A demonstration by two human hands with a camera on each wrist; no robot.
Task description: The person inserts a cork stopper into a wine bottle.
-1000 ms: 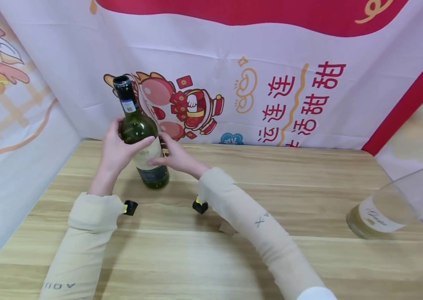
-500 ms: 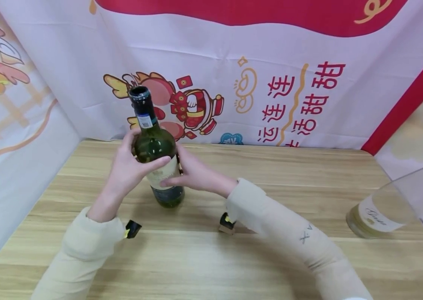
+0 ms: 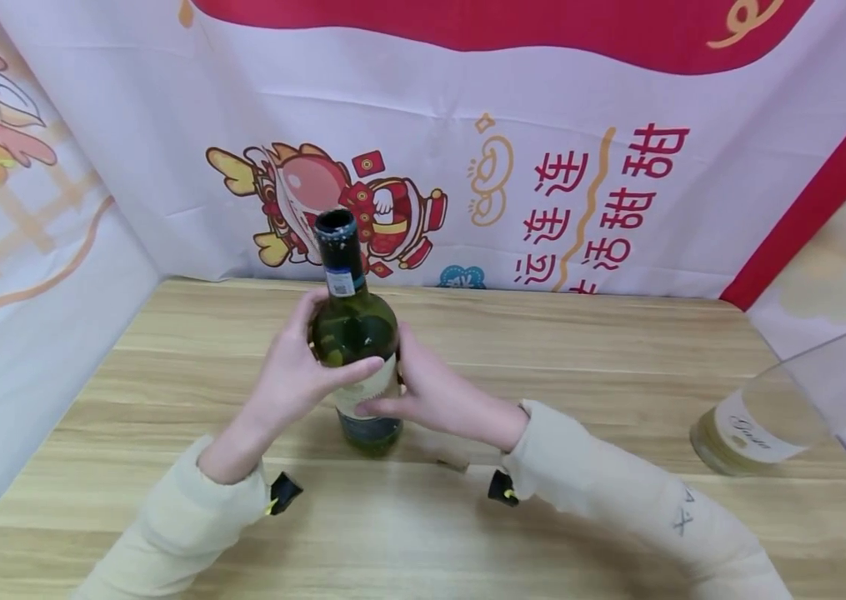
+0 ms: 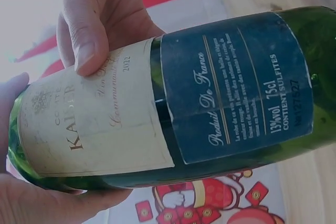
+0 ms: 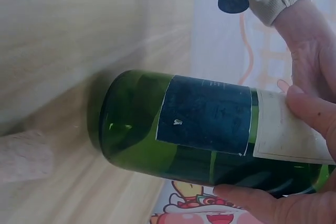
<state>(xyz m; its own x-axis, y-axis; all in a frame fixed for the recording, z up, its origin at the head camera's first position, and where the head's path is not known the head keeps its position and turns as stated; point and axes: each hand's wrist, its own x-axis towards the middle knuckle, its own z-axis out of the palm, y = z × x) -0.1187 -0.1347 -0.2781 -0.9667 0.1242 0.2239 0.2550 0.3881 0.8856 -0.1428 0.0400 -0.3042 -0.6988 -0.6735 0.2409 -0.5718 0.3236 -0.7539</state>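
Note:
Both hands hold a green wine bottle (image 3: 357, 327) upright near the middle of the table. My left hand (image 3: 295, 377) grips its shoulder and upper label from the left, with the thumb across the front. Lower down, my right hand (image 3: 453, 400) grips it from the right, thumb on the cream label (image 4: 94, 114). A dark blue label (image 5: 205, 114) sits below that, near the base. The bottle's mouth is uncapped. Whether its base touches the tabletop or hangs just above, I cannot tell. A cork (image 3: 453, 460) lies on the table beside the base, partly beneath my right wrist.
A clear glass bottle (image 3: 748, 433) with a white label and yellowish base stands at the table's right side. Printed cloth (image 3: 423, 100) rises behind the wooden table (image 3: 580, 350) and along both sides. Small black wrist cameras (image 3: 285, 493) hang from the sleeves.
Both hands have carried the wine bottle rightward and nearer to me, from the table's back left towards its middle. The grip looks unchanged. The cork has stayed where it lay.

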